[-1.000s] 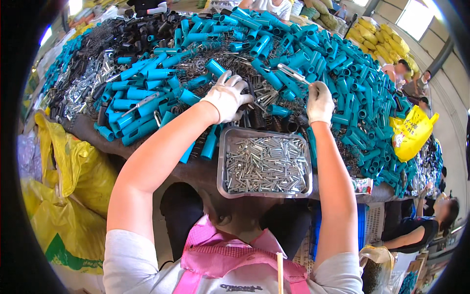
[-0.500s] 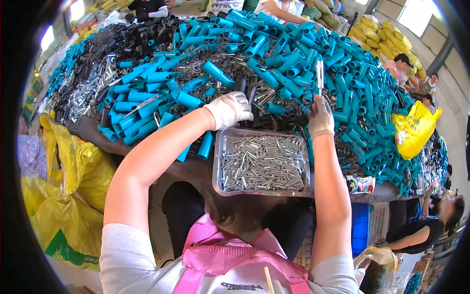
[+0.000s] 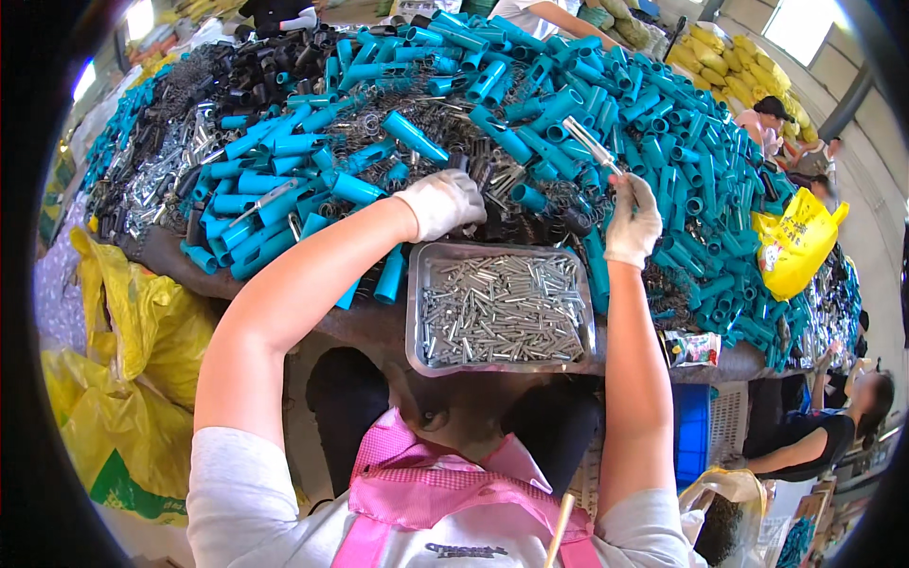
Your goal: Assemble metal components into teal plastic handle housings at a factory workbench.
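Note:
In a pale work glove, my right hand (image 3: 632,227) pinches the lower end of a slim silver metal part (image 3: 589,142). That part has a long slot and leans up to the left over the teal tubes. My left hand (image 3: 443,204), gloved as well, is closed at the near edge of the heap beside some black pieces (image 3: 485,180); its fingertips are hidden, so what they hold cannot be made out. Between and below my hands lies a clear plastic tray (image 3: 414,322) full of short metal pins (image 3: 502,308). Teal plastic tubes (image 3: 414,137) surround both hands, mixed with wire springs (image 3: 445,118).
The heap covers the table, with black parts (image 3: 270,71) and shiny metal pieces (image 3: 180,166) at left. A yellow plastic bag (image 3: 800,244) rests on the right side. Yellow sacks (image 3: 142,331) stand at lower left, a blue crate (image 3: 693,431) at lower right. Several people work around.
The silver part in my right hand has tipped from upright to leaning left, as the wrist turned and shifted slightly right. My left hand stays nearly where it was.

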Motion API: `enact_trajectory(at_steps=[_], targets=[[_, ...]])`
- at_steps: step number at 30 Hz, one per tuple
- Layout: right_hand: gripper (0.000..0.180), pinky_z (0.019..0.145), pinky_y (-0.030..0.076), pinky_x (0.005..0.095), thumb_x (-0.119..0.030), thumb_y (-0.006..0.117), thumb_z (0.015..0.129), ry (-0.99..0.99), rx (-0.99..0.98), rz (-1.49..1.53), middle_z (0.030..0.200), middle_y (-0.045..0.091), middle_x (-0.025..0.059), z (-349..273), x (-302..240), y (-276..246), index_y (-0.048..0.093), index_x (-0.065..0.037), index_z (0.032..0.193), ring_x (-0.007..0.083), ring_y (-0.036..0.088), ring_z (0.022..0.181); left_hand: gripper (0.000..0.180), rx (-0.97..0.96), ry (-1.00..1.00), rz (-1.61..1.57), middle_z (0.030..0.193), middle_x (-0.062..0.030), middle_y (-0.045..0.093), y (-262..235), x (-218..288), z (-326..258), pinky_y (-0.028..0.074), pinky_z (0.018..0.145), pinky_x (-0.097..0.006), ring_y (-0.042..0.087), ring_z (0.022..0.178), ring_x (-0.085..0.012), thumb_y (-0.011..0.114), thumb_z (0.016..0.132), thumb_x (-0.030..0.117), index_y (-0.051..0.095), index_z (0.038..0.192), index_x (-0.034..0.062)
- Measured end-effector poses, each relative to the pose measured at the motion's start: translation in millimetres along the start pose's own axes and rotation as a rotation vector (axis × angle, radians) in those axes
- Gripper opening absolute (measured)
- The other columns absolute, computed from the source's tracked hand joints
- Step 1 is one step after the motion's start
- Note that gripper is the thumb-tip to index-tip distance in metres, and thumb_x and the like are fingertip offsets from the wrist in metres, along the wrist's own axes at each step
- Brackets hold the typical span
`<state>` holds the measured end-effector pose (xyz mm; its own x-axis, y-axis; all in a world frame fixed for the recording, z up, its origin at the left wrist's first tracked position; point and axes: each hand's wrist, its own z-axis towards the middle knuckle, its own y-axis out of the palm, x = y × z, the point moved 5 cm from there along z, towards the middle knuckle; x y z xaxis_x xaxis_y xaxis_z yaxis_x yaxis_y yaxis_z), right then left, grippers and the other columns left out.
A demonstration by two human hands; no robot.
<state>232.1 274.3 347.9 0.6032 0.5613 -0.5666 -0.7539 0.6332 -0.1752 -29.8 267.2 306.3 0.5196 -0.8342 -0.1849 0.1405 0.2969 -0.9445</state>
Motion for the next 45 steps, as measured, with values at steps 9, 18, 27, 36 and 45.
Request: enact_trajectory(at_steps=[9, 18, 27, 36, 45], targets=[[0.01, 0.055, 0.039, 0.0177, -0.008, 0.057, 0.09, 0.317, -0.429, 0.305, 0.073, 0.064, 0.0005, -76, -86, -65, 0.063, -0.002, 0.096, 0.0027, 0.045, 0.059, 0.032, 0.531, -0.668, -1.687, 0.078, -0.0008, 0.048, -45, 62, -35, 0.044, 0.063, -0.022, 0.049, 0.067, -0.0084, 0.047, 0.097, 0.023, 0.043, 0.124, 0.0077], [0.011, 0.054, 0.043, 0.0203, -0.002, 0.056, 0.087, 0.234, -0.778, 0.174, 0.072, 0.064, 0.0044, -109, -103, -117, 0.063, 0.001, 0.095, 0.0062, 0.053, 0.059, 0.037, 0.307, -0.707, -1.622, 0.1, -0.005, 0.062, -56, 142, -78, 0.048, 0.08, -0.026, 0.06, 0.089, -0.0119, 0.065, 0.08, -0.001, 0.056, 0.116, 0.0042], [0.043, 0.041, 0.029, 0.0212, -0.039, 0.035, 0.099, 1.194, -1.078, 0.733, 0.05, 0.049, 0.0012, -249, -126, -120, 0.055, -0.003, 0.086, 0.0069, 0.038, 0.041, 0.029, 0.868, -0.74, -1.974, 0.094, -0.0115, 0.061, -19, 229, -79, 0.048, 0.069, -0.028, 0.062, 0.076, -0.017, 0.046, 0.097, 0.028, 0.041, 0.116, 0.0063], [0.033, 0.046, 0.04, 0.0278, -0.026, 0.042, 0.098, 0.589, -0.81, 0.138, 0.05, 0.049, 0.0034, -267, -133, -138, 0.057, 0.001, 0.086, 0.0136, 0.053, 0.045, 0.027, 0.692, -0.898, -2.099, 0.081, -0.0055, 0.05, 12, 292, -54, 0.047, 0.068, -0.031, 0.054, 0.076, -0.0178, 0.042, 0.098, 0.024, 0.038, 0.121, 0.0103], [0.03, 0.073, 0.046, 0.0249, -0.019, 0.049, 0.094, 0.933, -0.568, 0.438, 0.096, 0.063, 0.0075, -255, -79, -183, 0.053, 0.0, 0.118, 0.0128, 0.058, 0.087, 0.026, 0.121, -0.894, -2.403, 0.071, -0.003, 0.045, 22, 318, -42, 0.038, 0.049, -0.025, 0.044, 0.054, -0.0109, 0.045, 0.095, 0.02, 0.042, 0.117, 0.0074]])
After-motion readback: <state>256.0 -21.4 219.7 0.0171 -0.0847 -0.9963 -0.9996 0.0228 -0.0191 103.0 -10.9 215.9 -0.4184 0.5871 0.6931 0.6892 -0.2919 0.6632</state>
